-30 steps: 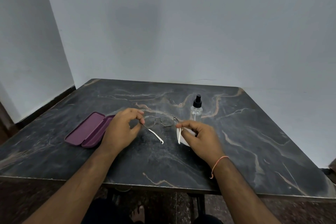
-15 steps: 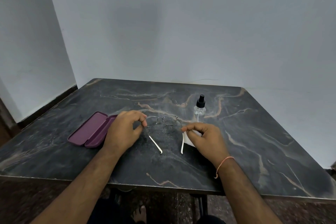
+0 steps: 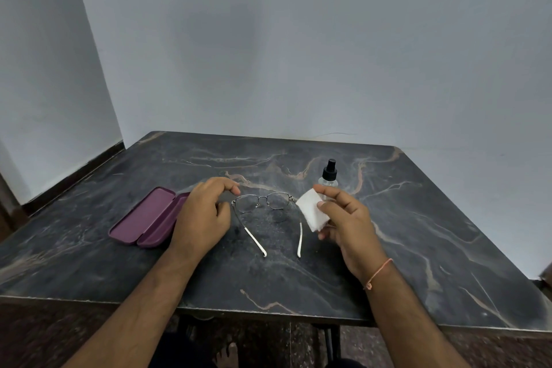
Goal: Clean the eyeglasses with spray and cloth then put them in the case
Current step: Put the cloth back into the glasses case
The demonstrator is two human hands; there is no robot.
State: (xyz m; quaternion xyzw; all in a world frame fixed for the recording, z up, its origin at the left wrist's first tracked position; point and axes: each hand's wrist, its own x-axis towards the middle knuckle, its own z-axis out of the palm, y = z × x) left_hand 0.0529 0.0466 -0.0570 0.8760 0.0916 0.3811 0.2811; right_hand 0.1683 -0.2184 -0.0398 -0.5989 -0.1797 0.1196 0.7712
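A purple glasses case (image 3: 146,217) is lying open on the dark marble table (image 3: 418,233), its visible half holding nothing; its near end is being hidden by the left hand (image 3: 203,215). That hand is being held loosely curled, gripping nothing, just beside the eyeglasses (image 3: 263,203), which are resting unfolded mid-table. A white cloth (image 3: 312,212) is being pinched by the right hand (image 3: 346,218). The spray bottle (image 3: 328,176) is partly covered behind it.
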